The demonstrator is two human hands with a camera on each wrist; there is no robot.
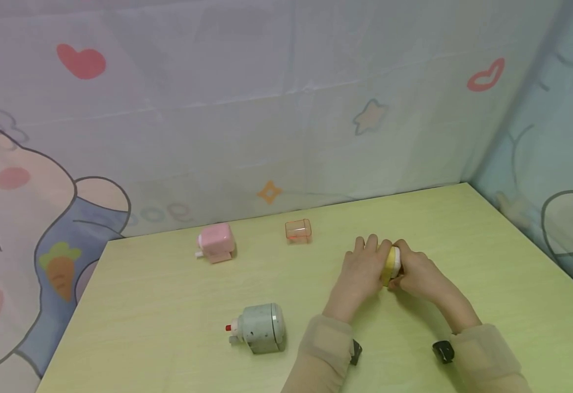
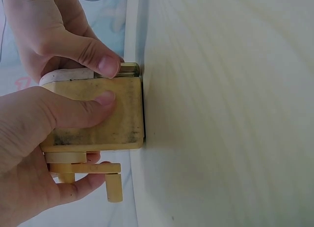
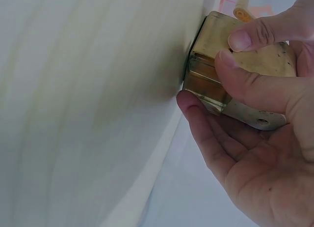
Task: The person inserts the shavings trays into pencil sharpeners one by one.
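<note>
A yellow crank-handled pencil sharpener stands at the right part of the table, between both hands. My left hand grips its body from the left, thumb flat on the yellow side in the left wrist view. The crank handle sticks out past the left fingers. From the other side my right hand holds the sharpener's front end, thumb and fingers around the clear drawer and the white face. That drawer sits in the body. The right fingers partly hide the front in the head view.
A pink pencil sharpener stands at the back left. A clear orange drawer lies near the back edge. Closer in, left of the left arm, is a grey-green sharpener with a red-tipped knob. Printed cloth hangs behind the table.
</note>
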